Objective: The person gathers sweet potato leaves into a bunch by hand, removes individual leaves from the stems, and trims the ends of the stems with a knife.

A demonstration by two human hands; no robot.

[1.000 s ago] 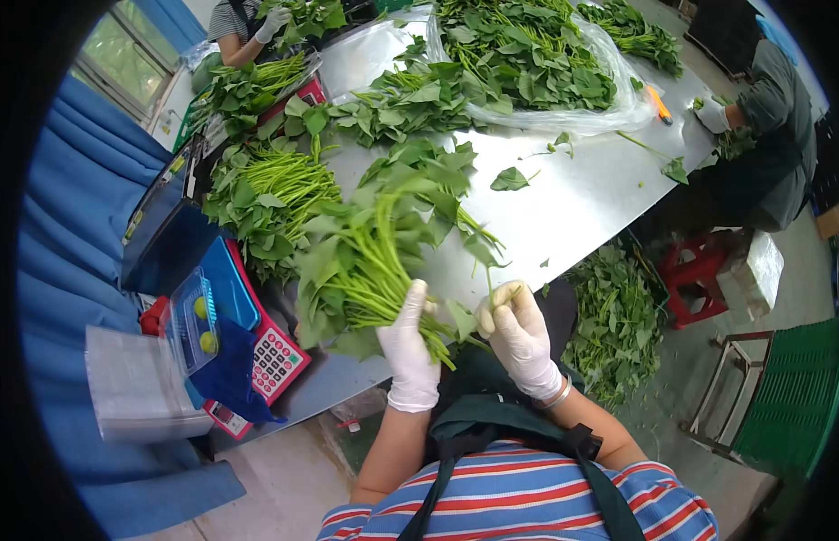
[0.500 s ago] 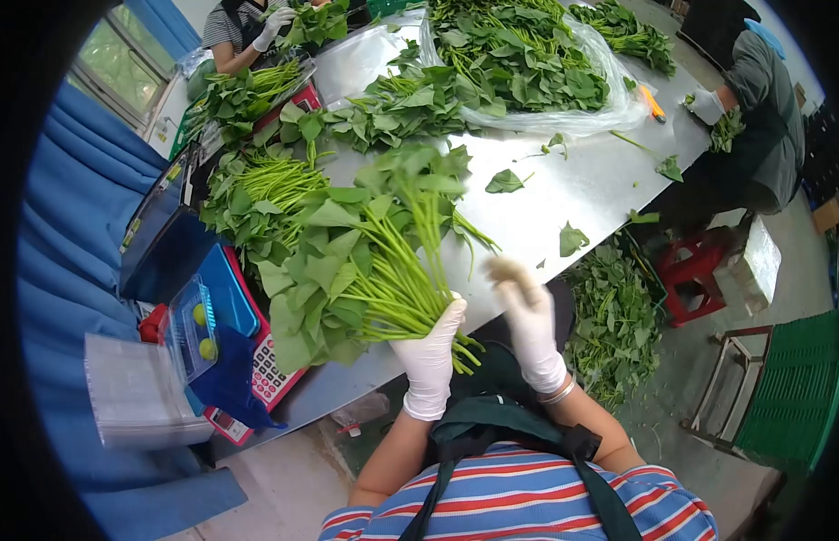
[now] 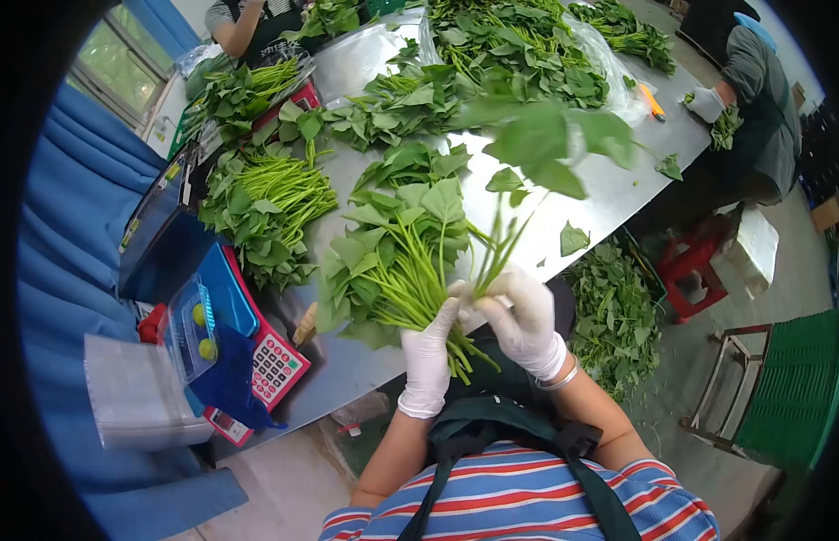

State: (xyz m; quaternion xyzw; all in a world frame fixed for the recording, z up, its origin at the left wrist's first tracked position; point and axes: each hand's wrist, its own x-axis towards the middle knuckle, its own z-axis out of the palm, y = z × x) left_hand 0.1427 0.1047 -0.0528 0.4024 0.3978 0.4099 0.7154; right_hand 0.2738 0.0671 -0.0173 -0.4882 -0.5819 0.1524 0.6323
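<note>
My left hand (image 3: pixel 428 353), in a white glove, is wrapped round the stems of a bunch of leafy greens (image 3: pixel 409 270), its leaves pointing up and left. Close beside it my right hand (image 3: pixel 520 325), gloved too, pinches a few loose stems (image 3: pixel 499 257) whose blurred leaves (image 3: pixel 546 144) spread over the metal table (image 3: pixel 618 185). The fingertips of both hands nearly meet at the stems. More greens (image 3: pixel 410 167) lie just behind the held bunch.
Left are another bunch (image 3: pixel 271 207), a pink scale (image 3: pixel 277 365) and a clear box (image 3: pixel 192 329). A large pile (image 3: pixel 519 54) and an orange knife (image 3: pixel 651 103) lie farther back. Two co-workers (image 3: pixel 762 117) (image 3: pixel 257 32) stand at the table. Greens (image 3: pixel 613 316) fill a crate below right.
My right hand has come in beside my left and now holds a few leafy stems. The held bunch has shifted slightly right, uncovering a light brown object at the table's edge.
</note>
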